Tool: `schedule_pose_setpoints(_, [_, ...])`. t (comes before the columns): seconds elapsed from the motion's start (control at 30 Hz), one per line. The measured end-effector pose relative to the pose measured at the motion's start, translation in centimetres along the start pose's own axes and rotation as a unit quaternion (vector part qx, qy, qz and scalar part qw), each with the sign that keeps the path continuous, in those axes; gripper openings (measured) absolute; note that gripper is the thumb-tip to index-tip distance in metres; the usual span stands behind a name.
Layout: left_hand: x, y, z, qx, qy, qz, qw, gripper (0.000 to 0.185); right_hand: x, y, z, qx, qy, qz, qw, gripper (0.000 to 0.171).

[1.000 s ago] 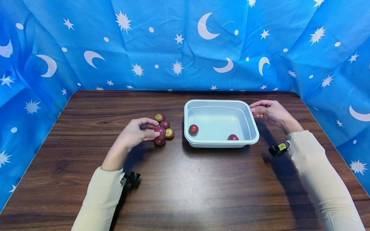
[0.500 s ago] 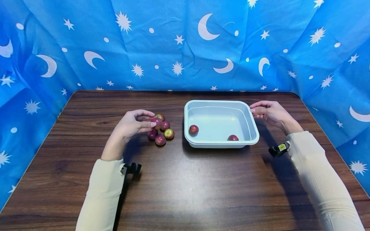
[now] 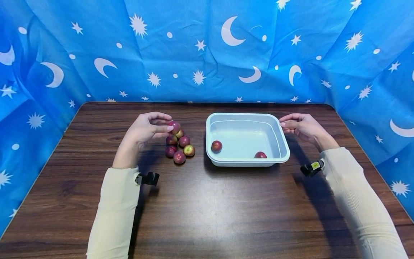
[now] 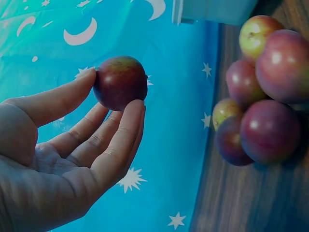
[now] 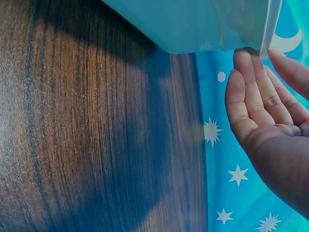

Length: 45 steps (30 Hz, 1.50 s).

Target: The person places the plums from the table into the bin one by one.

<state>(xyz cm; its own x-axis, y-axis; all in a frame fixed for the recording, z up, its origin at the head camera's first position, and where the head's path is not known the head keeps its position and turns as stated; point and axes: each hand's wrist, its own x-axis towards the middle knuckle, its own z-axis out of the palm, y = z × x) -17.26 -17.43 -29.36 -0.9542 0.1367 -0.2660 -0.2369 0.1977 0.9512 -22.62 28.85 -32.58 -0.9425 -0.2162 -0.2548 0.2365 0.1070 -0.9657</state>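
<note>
My left hand (image 3: 147, 126) pinches a reddish-purple plum (image 4: 120, 83) between thumb and fingertips, held up at the far end of a small cluster. Below and in front of it, several more plums (image 3: 184, 141) lie close together on the table, some red-purple, some yellow-green. To their right stands a white plastic tub (image 3: 247, 160). One plum (image 3: 216, 145) lies at the tub's left wall and another (image 3: 260, 154) near its front wall. My right hand (image 3: 304, 126) grips the tub's right rim, thumb on one side and fingers on the other, as the right wrist view shows.
Everything rests on a dark wood-grain table (image 3: 213, 208). A blue cloth (image 3: 194, 50) with white moons and stars hangs behind its back edge and along both sides. Each wrist carries a small black camera, such as the left wrist camera (image 3: 151, 178).
My left hand has moved toward the table's back with the plum in its fingers, uncovering plums it had hidden. The right hand and the tub have stayed in place.
</note>
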Motion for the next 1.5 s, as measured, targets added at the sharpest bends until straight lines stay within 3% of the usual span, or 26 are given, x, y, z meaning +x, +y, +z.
schedule_pose_setpoints(0.4, [1.2, 1.8, 0.7, 0.011, 0.008, 0.005, 0.9999, 0.038, 0.1, 0.1, 0.0, -0.021, 0.007, 0.005, 1.0, 0.011])
schedule_pose_setpoints(0.57, [1.8, 2.7, 1.1, 0.013, 0.0, 0.007, 0.9999, 0.037, 0.1, 0.1, 0.0, -0.015, 0.003, -0.005, 1.0, 0.011])
schedule_pose_setpoints(0.8, [2.5, 3.8, 1.9, -0.029, -0.005, 0.002, 0.9996, 0.037, 0.0, 0.1, 0.0, -0.006, -0.001, -0.004, 1.0, 0.011])
schedule_pose_setpoints(1.5, [3.2, 5.6, 5.3, -0.036, -0.048, 0.004, 0.9982, 0.037, 0.0, 0.0, 0.0, 0.008, -0.015, -0.011, 1.0, 0.012])
